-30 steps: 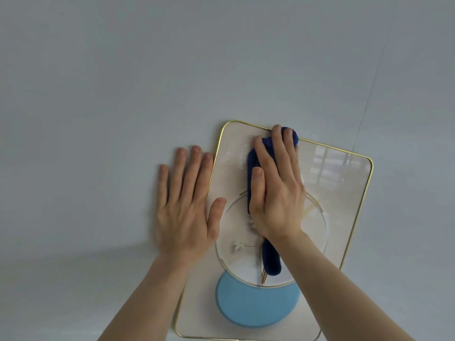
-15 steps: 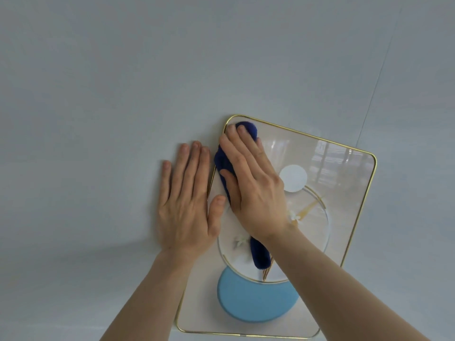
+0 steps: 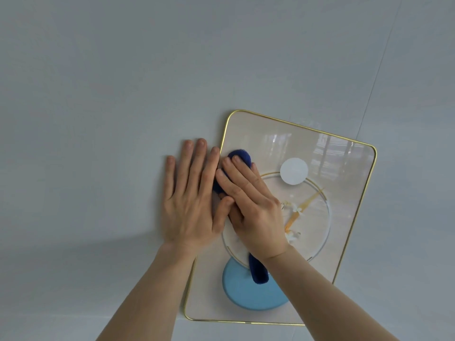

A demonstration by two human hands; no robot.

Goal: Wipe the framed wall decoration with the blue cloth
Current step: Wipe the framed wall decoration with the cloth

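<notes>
The framed wall decoration (image 3: pixel 339 148) hangs on the wall, a cream panel with a thin gold rim, a white disc, a ringed circle with small flowers and a light blue disc. My right hand (image 3: pixel 253 207) presses the dark blue cloth (image 3: pixel 242 156) flat against the panel near its left edge. The cloth's tail (image 3: pixel 258 273) sticks out below my wrist, over the light blue disc. My left hand (image 3: pixel 192 195) lies flat on the wall, fingers spread, its thumb over the frame's left rim and touching my right hand.
A plain pale grey wall (image 3: pixel 123 82) surrounds the frame. A thin vertical seam (image 3: pixel 376 87) runs down the wall toward the frame's upper right corner.
My right hand has slid the cloth from the panel's top middle to the upper left corner, then down along the left edge. My left hand has stayed flat on the wall.
</notes>
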